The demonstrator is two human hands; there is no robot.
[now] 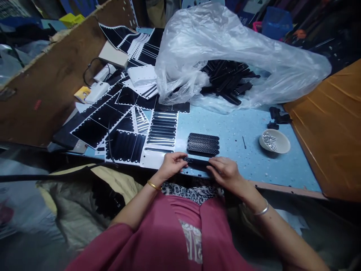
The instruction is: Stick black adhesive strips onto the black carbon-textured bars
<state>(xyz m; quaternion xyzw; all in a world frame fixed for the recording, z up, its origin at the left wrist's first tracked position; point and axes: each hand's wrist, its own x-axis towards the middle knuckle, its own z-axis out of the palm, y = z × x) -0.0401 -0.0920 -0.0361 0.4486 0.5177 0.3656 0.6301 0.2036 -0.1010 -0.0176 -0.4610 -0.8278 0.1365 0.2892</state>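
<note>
Near the table's front edge, my left hand (174, 164) pinches the left end of a narrow black strip (196, 162). The strip's right end is gripped between the thumb and fingers of my right hand (225, 170). Just beyond it, several black strips with a mesh-like pattern (203, 143) lie side by side in a block. To the left of this block rests a white backing sheet (150, 159) that carries rows of glossy black strip stickers (161, 129). My fingers cover both ends of the held strip.
A large clear plastic bag (225, 37) with many black parts (228, 79) fills the back. On the right stand a white bowl (283, 142) of small metal pieces and a thin dark pin (244, 142). More black sticker sheets (100, 124) overlap at left, beside a wooden board (56, 75).
</note>
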